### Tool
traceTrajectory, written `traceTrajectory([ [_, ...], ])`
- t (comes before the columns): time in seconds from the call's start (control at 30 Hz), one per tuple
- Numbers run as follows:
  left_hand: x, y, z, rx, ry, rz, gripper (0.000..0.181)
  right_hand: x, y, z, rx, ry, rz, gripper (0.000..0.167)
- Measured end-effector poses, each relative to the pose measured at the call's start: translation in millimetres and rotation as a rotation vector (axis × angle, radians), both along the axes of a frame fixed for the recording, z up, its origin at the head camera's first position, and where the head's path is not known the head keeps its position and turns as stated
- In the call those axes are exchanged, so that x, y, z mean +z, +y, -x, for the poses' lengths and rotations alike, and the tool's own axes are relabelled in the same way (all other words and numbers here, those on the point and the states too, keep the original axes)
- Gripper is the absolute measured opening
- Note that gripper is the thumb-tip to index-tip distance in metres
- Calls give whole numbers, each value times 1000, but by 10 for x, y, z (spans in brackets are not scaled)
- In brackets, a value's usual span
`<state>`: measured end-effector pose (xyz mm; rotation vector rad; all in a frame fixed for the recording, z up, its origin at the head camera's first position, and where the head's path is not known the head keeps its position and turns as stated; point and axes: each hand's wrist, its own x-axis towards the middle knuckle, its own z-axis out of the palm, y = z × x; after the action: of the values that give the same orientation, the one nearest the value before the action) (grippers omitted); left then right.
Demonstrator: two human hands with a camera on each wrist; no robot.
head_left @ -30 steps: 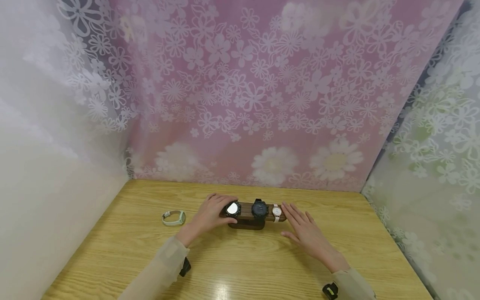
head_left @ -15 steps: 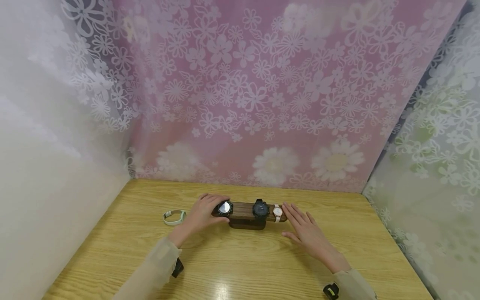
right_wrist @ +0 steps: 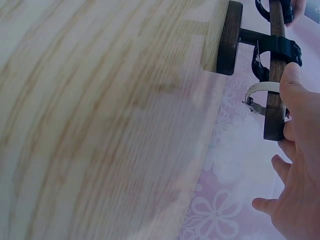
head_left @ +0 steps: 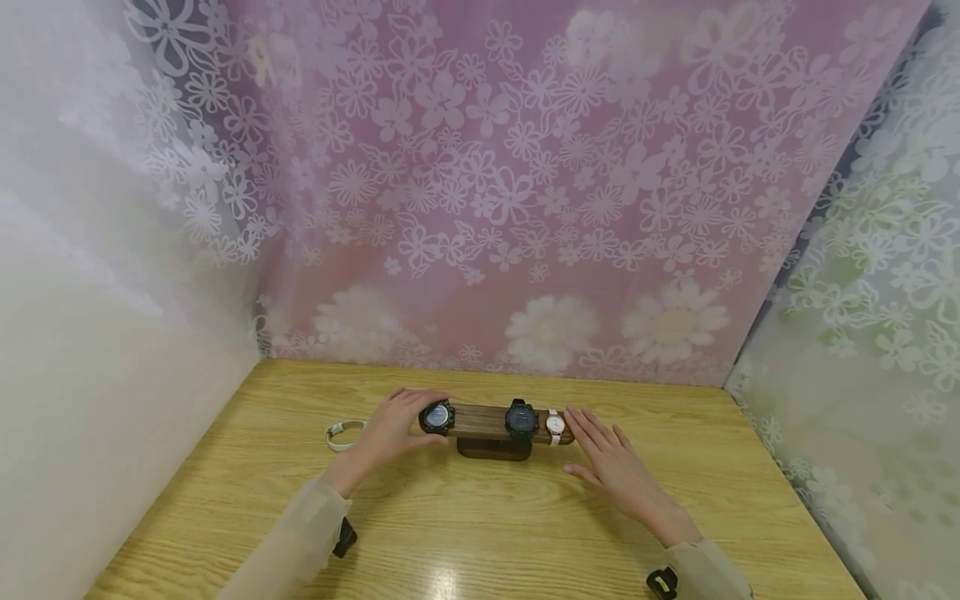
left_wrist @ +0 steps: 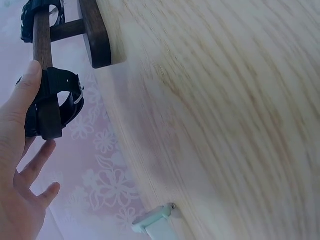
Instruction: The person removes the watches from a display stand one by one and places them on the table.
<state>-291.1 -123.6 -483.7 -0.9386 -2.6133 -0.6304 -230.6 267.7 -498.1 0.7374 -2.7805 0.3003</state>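
Observation:
A dark wooden watch stand has a horizontal bar raised on a short post above its base. My left hand pinches a black watch strapped round the bar's left end, thumb in front and fingers behind. In the left wrist view, the thumb lies on that watch's strap. Another black watch sits right of the middle, with a white-strapped watch beside it. At the bar's right end my right hand touches the wood with nearly straight fingers.
A pale green watch lies on the wooden table left of the stand, partly hidden by my left hand. A pink flowered curtain hangs behind the table, and pale panels flank both sides.
My left hand has slid the black watch leftward along the bar to its end, widening the bare stretch before the middle watch. The right hand and the stand hold still.

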Motion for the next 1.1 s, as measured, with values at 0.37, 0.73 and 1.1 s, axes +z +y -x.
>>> traceTrajectory([
  [0.37, -34, -122, 7, 16, 26, -31, 77, 13, 2, -8, 4, 5, 3, 84],
  [0.73, 98, -301, -52, 65, 78, -36, 76, 22, -7, -21, 10, 13, 6, 86],
  [1.1, 188, -526, -55, 105, 112, -32, 78, 13, -3, -19, 7, 21, 0, 87],
])
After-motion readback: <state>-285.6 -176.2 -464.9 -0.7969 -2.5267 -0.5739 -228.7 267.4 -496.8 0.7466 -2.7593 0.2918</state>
